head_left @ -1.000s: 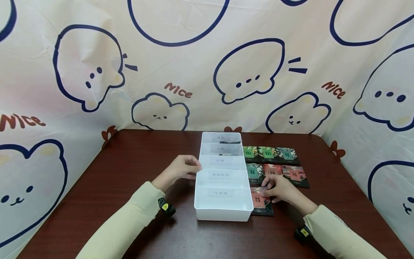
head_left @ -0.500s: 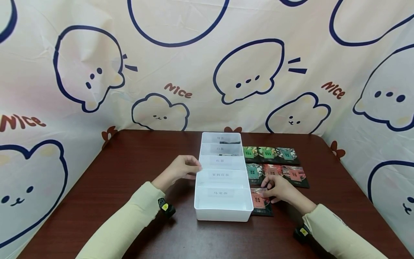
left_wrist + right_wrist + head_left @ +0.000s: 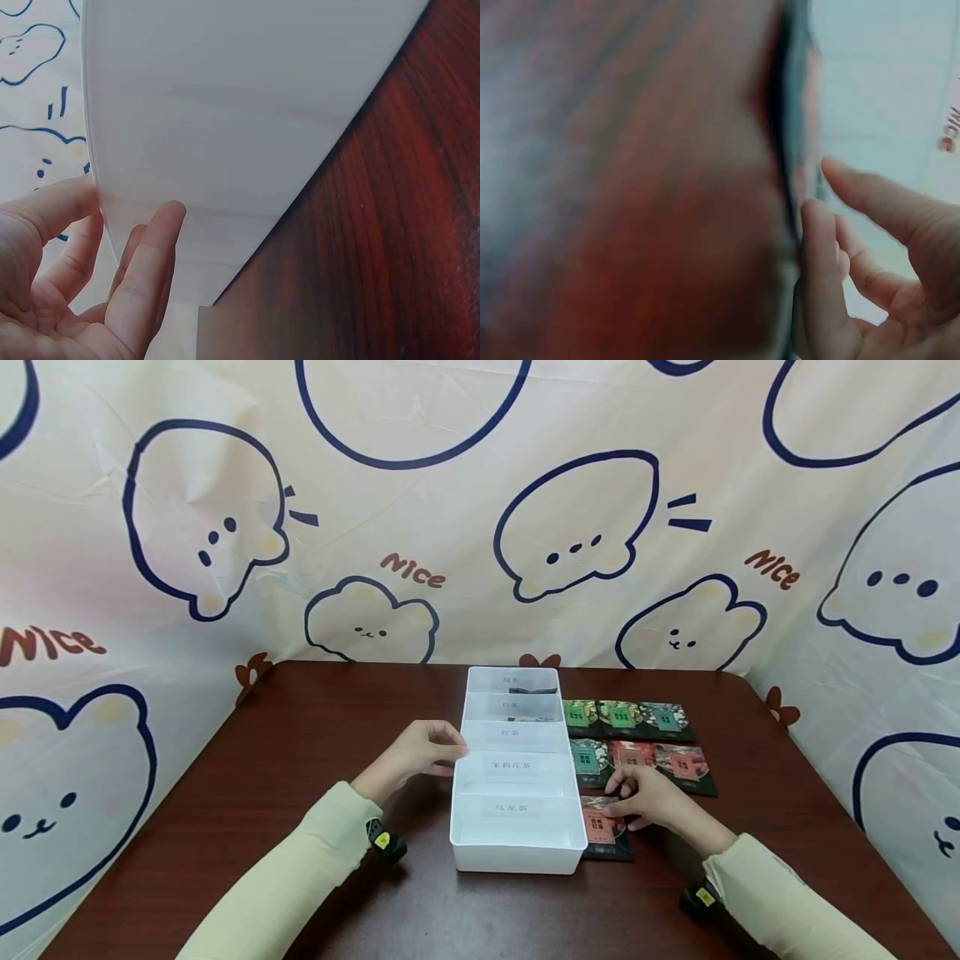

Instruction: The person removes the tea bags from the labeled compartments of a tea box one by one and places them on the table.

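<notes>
A long white divided box (image 3: 517,857) stands mid-table, with a printed Chinese label in each compartment. Dark packet edges show in its two farthest compartments. My left hand (image 3: 412,756) touches the box's left rim; in the left wrist view its fingers (image 3: 146,277) lie extended along the outer wall. At the box's near right side, a red-labelled tea sachet (image 3: 600,828) lies on the table, partly covered by my right hand (image 3: 651,795). My right fingertips touch that sachet near its upper right edge. In the right wrist view, a gap shows between thumb and forefinger (image 3: 870,191).
Right of the box lie two rows of sachets: green (image 3: 621,717) and teal (image 3: 666,718) in the far row, teal (image 3: 588,762) and red (image 3: 684,766) in the nearer one. A brown wooden table (image 3: 322,710) carries everything. Cartoon-printed cloth (image 3: 465,527) encloses the back and sides.
Almost nothing differs. The red-labelled sachet under my right fingertips has shifted very slightly; both hands and the box hold their places.
</notes>
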Action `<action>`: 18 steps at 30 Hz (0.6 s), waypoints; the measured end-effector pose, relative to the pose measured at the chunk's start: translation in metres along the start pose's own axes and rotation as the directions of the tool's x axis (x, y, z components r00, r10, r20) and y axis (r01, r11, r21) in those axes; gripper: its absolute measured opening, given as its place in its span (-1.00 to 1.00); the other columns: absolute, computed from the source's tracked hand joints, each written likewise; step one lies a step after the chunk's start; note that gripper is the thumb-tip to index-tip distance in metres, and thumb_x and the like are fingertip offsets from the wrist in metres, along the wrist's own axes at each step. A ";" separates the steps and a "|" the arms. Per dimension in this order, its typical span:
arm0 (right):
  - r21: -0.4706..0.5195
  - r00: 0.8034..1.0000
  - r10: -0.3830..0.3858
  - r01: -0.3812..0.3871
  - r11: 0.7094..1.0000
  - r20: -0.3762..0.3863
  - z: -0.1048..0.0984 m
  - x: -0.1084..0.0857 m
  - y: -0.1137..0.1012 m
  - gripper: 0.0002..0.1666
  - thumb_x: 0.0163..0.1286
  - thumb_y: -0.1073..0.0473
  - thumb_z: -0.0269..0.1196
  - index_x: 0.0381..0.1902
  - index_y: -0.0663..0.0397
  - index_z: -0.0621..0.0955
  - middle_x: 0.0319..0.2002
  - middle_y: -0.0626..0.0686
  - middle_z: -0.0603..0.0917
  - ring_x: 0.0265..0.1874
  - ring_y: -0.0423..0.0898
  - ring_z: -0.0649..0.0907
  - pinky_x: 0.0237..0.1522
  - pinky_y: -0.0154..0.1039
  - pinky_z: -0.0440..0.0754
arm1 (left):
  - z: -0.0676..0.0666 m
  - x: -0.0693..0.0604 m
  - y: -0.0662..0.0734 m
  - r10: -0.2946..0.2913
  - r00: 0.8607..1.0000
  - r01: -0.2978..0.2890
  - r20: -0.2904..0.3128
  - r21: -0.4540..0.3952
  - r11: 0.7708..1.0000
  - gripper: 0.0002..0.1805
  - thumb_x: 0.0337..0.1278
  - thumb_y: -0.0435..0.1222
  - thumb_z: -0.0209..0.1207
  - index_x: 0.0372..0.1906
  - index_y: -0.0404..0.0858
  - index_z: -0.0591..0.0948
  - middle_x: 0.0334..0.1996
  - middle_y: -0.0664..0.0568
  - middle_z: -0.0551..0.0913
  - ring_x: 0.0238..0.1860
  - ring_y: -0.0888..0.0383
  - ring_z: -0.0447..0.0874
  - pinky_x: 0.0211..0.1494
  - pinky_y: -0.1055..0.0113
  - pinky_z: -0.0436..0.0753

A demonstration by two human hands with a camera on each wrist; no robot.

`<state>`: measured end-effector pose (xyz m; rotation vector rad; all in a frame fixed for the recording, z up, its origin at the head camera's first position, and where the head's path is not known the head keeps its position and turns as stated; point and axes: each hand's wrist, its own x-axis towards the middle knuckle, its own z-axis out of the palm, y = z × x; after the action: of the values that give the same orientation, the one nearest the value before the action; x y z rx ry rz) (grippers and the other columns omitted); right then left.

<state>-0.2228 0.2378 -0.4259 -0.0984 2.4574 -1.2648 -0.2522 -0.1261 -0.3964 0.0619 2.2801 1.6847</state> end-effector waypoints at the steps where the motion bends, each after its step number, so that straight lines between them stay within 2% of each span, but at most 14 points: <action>1: 0.005 1.000 -0.018 0.018 1.000 0.013 -0.002 -0.001 -0.001 -0.58 0.11 0.17 0.46 -0.17 0.21 0.52 -0.40 0.06 0.40 -0.50 -0.07 0.58 -0.52 -0.16 0.72 | 0.000 0.000 0.000 0.002 1.000 -0.002 0.003 -0.002 1.000 -0.87 0.11 -0.40 0.30 -0.26 -0.35 0.62 -0.19 -0.17 0.62 -0.27 0.06 0.69 -0.11 0.06 0.74; 4: 0.028 0.993 -0.098 0.097 0.995 0.058 -0.012 -0.003 -0.010 -0.54 0.23 0.06 0.39 -0.08 0.24 0.50 -0.36 0.09 0.46 -0.38 -0.01 0.60 -0.43 -0.11 0.74 | -0.001 0.000 0.000 0.006 1.000 -0.006 0.006 0.000 1.000 -0.88 0.11 -0.40 0.30 -0.26 -0.36 0.62 -0.19 -0.18 0.63 -0.28 0.06 0.70 -0.12 0.06 0.74; 8: 0.071 0.967 -0.240 0.235 0.969 0.088 -0.027 -0.005 -0.029 -0.51 0.35 0.03 0.28 0.03 0.30 0.47 -0.26 0.14 0.51 -0.24 0.13 0.62 -0.28 -0.12 0.76 | -0.002 0.000 0.000 0.009 1.000 -0.009 -0.001 0.013 1.000 -0.88 0.12 -0.39 0.30 -0.26 -0.35 0.62 -0.18 -0.18 0.63 -0.28 0.06 0.69 -0.12 0.06 0.74; 12: 0.063 0.931 -0.362 0.359 0.931 0.042 -0.037 -0.002 -0.049 -0.58 0.40 0.07 0.22 0.08 0.25 0.48 -0.17 0.19 0.54 -0.23 0.10 0.64 -0.25 -0.20 0.73 | -0.002 -0.001 0.000 0.008 1.000 -0.008 0.000 0.010 1.000 -0.87 0.12 -0.39 0.30 -0.25 -0.35 0.61 -0.17 -0.18 0.63 -0.28 0.05 0.69 -0.12 0.07 0.74; 15: 0.046 0.909 -0.417 0.417 0.908 -0.018 -0.039 0.006 -0.059 -0.63 0.41 0.07 0.21 0.07 0.15 0.51 -0.11 0.17 0.57 -0.25 -0.03 0.66 -0.22 -0.17 0.71 | -0.001 -0.001 0.000 0.004 1.000 -0.004 -0.002 0.008 1.000 -0.87 0.12 -0.38 0.30 -0.25 -0.34 0.61 -0.17 -0.18 0.63 -0.28 0.05 0.69 -0.14 0.09 0.75; 18: 0.064 0.895 -0.441 0.445 0.893 -0.060 -0.038 0.017 -0.066 -0.64 0.41 0.04 0.21 0.05 0.10 0.52 -0.05 0.10 0.58 -0.18 -0.09 0.67 -0.08 -0.10 0.70 | 0.000 -0.001 0.000 0.002 1.000 -0.002 -0.001 0.004 1.000 -0.87 0.12 -0.38 0.30 -0.25 -0.34 0.61 -0.16 -0.18 0.63 -0.27 0.05 0.69 -0.15 0.09 0.75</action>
<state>-0.2589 0.2235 -0.3581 -0.6524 2.5044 -1.5531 -0.2513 -0.1260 -0.3958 0.0645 2.2856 1.6818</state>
